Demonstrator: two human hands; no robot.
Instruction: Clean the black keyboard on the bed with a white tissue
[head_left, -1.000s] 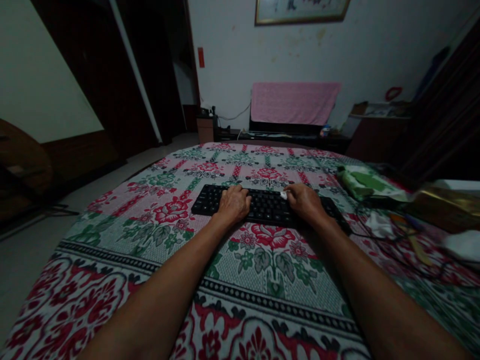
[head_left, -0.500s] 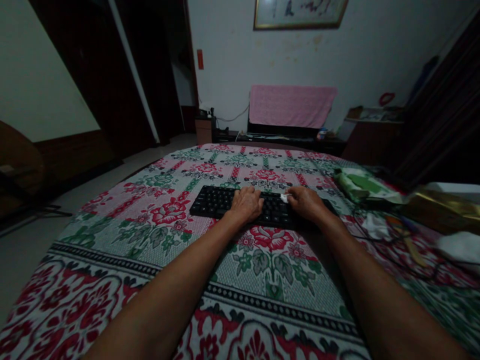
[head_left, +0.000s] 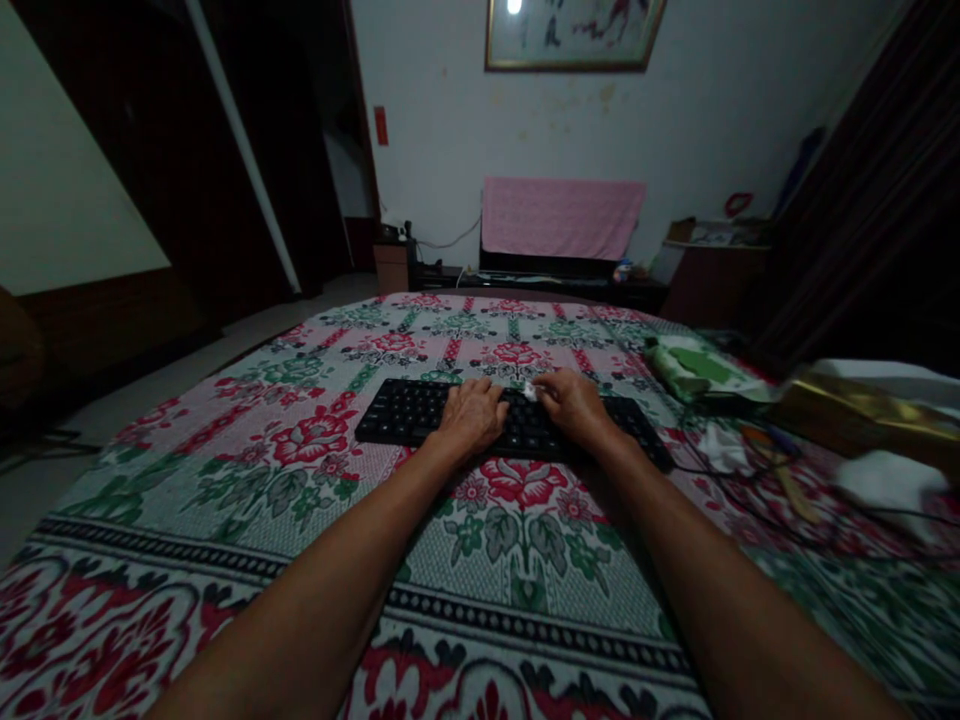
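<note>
A black keyboard lies across the flowered cloth in front of me. My left hand rests palm down on its middle, fingers stretched toward the far edge and slightly apart. Over the keys to the right of it, my right hand pinches a small crumpled white tissue between thumb and fingers. The tissue sits near the keyboard's far edge; whether it touches the keys I cannot tell. Both hands cover part of the keys.
On the right lie a green-and-white tissue pack, a crumpled tissue, black cables, a yellowish flat tool, a gold box and a white crumpled piece. Beyond the cloth, a pink towel drapes over a dark screen.
My right hand has slid left along the keyboard with the tissue, closer to my left hand, uncovering keys at the right end. The left hand stays in place; the view has shifted slightly.
</note>
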